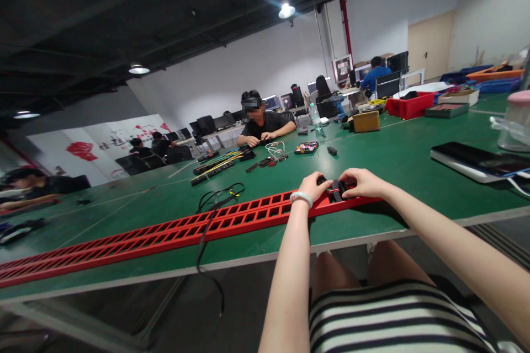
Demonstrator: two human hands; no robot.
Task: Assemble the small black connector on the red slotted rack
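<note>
A long red slotted rail [165,236] lies along the near side of the green table, running off to the left. At its right end sits a small black part [336,192] whose exact kind I cannot make out. My left hand [315,185] has its fingers closed on the left side of that part. From the right, my right hand [361,182] pinches the same part between thumb and fingers. Both hands rest low over the rail. A black cable [211,220] crosses the rail farther left and hangs over the table edge.
Across the green table [393,154] a person [265,121] handles small parts beside black strips with coloured wires [219,165]. On the right lie a phone-like device [480,161], a lidded jar [515,124] and a red bin [414,106]. A plastic bottle [316,121] stands farther back.
</note>
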